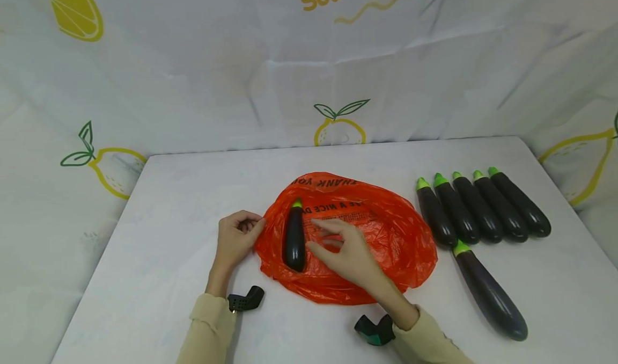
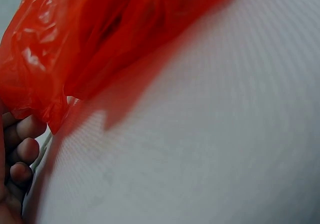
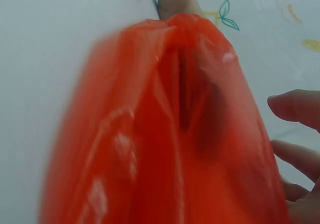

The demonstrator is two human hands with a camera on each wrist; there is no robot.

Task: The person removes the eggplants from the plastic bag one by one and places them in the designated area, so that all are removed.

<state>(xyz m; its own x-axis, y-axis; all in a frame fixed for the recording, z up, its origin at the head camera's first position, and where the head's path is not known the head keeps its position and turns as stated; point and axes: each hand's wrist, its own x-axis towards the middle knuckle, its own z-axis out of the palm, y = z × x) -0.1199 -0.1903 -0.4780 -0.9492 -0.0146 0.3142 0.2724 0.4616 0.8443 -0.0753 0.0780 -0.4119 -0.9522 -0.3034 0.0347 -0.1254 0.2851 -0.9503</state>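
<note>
An open red plastic bag (image 1: 386, 235) with black lettering lies spread on the table, and one dark eggplant (image 1: 294, 238) with a green stem end lies on its left part. My left hand (image 1: 236, 238) pinches the bag's left edge between thumb and forefinger; in the left wrist view its other fingers (image 2: 26, 150) curl beside the red plastic. Over the middle of the bag, just right of that eggplant, my right hand (image 1: 345, 251) has its thumb and fingers parted with nothing between them. The right wrist view shows fingers (image 3: 295, 106) beside the bag (image 3: 150, 159).
Several eggplants (image 1: 475, 208) lie side by side in a slanted row at the right of the table (image 1: 178, 203). One more eggplant (image 1: 490, 291) lies diagonally below them, its stem near the row's lower end. A white cloth (image 1: 193, 85) printed with lemons hangs behind.
</note>
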